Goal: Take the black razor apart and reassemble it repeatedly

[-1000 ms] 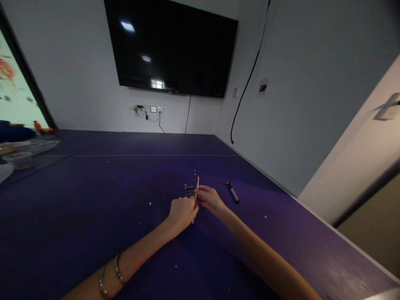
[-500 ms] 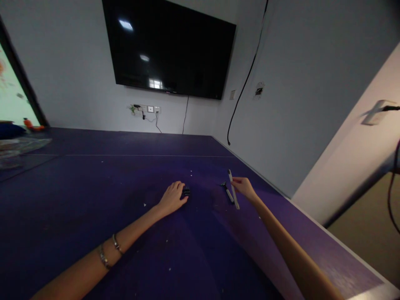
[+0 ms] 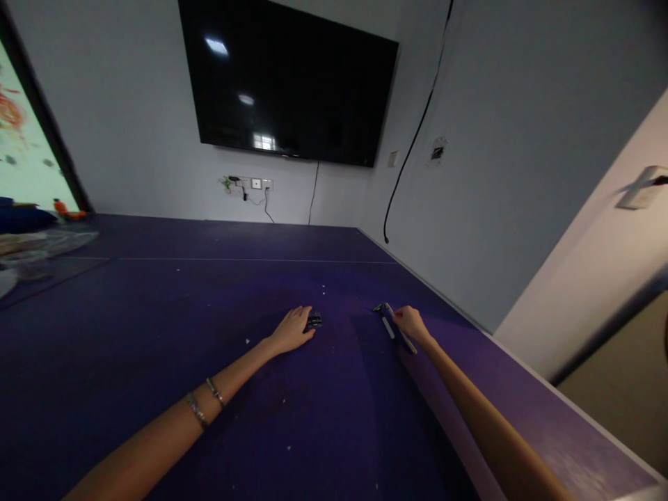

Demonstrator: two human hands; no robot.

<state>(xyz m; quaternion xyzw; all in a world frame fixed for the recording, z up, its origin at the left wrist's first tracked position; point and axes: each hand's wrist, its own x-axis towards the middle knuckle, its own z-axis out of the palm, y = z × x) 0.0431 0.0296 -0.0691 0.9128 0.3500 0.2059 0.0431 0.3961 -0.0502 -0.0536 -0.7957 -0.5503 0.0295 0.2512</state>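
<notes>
On the purple tabletop point(image 3: 219, 306), my left hand point(image 3: 292, 332) has its thumb and fingers closed around the near end of a small black ridged block point(image 3: 315, 321). Part of that block is hidden by the fingers. My right hand point(image 3: 410, 323) pinches a slim, pale grey stick point(image 3: 408, 342), which slants toward me low over the table; its exact kind cannot be made out. Just left of the stick lies a razor point(image 3: 387, 326) with a grey and dark handle, its head pointing away from me.
Clear plastic wrapping point(image 3: 67, 241) and a dark blue item point(image 3: 24, 219) lie at the far left, with an orange object point(image 3: 62, 209) behind. A black cable point(image 3: 407, 156) hangs by the right wall. A television point(image 3: 292, 83) is mounted above the table's far edge.
The stick in my right hand has tilted and come lower, its near end swinging right. My left hand stays by the black block. The view has shifted slightly.
</notes>
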